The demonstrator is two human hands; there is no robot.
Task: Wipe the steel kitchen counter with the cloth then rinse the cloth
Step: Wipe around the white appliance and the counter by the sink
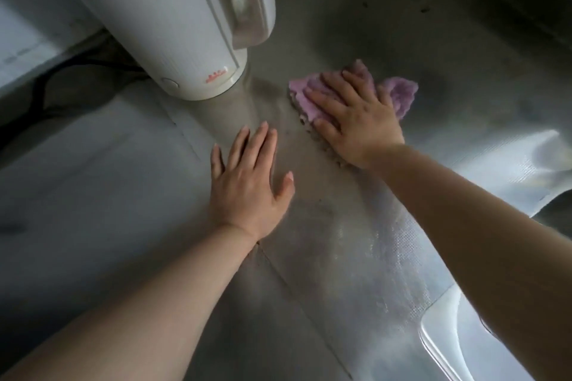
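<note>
A purple cloth [399, 93] lies bunched on the steel counter [325, 257], right of centre. My right hand [356, 120] presses flat on top of it with fingers spread, covering most of it; its frayed lower edge shows under my palm. My left hand [250, 176] rests flat on the bare counter just left of the cloth, fingers apart and holding nothing. The steel around the hands looks dull and streaked.
A tall white appliance [173, 18] stands on the counter at upper left, close to my left fingertips. A dark cable [55, 83] runs behind it at the left. The rim of a steel sink [445, 337] shows at lower right.
</note>
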